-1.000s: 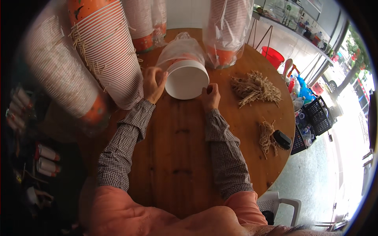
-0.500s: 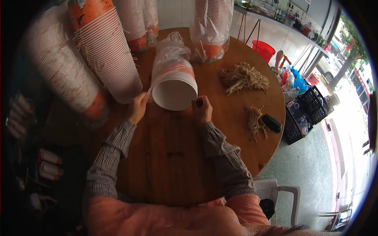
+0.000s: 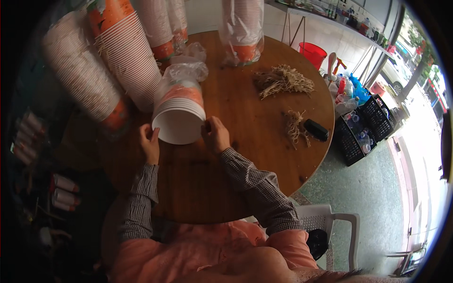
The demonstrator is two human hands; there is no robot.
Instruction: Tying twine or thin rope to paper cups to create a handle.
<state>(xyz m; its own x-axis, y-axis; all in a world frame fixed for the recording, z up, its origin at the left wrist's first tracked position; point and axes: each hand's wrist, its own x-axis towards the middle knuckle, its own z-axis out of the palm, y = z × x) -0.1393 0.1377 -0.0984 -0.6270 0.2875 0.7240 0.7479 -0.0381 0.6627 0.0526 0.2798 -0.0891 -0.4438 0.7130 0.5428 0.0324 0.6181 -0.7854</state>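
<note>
A short stack of white paper tubs (image 3: 180, 126) with orange-patterned sides lies on the round wooden table (image 3: 198, 198), mouths toward me. A clear plastic bag (image 3: 186, 70) covers its far part and bunches up beyond it. My left hand (image 3: 150, 144) is at the left of the nearest rim, thumb against it and forefinger apart from the thumb. At the right side of the rim, my right hand (image 3: 217, 136) has its fingers curled closed. What they pinch is hidden; the film's near edge is hard to make out.
Tall bagged stacks of paper tubs (image 3: 130, 61) stand at the left, another bagged stack (image 3: 242, 33) at the back. Right of me lie a heap of straw-coloured ties (image 3: 285, 81), a smaller bunch (image 3: 296, 127) and a black case (image 3: 316, 130). A white chair (image 3: 347, 217) stands near right.
The view has shifted, with table items lower-left or higher in it. My left hand has gone from pinching the film beside the stack to the rim, its fingers parting. My right hand stays by the rim.
</note>
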